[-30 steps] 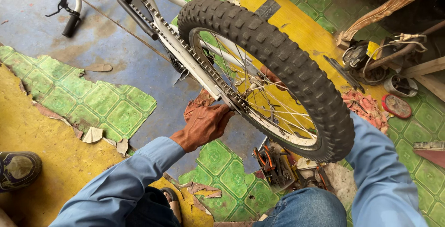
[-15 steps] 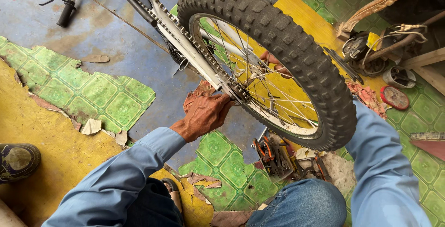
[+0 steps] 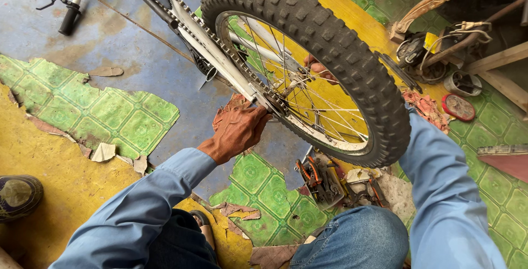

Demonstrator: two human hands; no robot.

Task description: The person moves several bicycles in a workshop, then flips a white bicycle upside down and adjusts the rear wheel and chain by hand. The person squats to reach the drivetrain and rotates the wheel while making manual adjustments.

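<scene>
Crouching over the upturned bike, we have the wheel in front of us, its axle at the frame end. Our left hand is curled at the axle on the chain side; what it grips we cannot tell. Our right hand is mostly hidden behind the spokes, fingers bent, hold unclear. A slip here could pinch fingers between chain and sprocket, or snag them in the spokes.
</scene>
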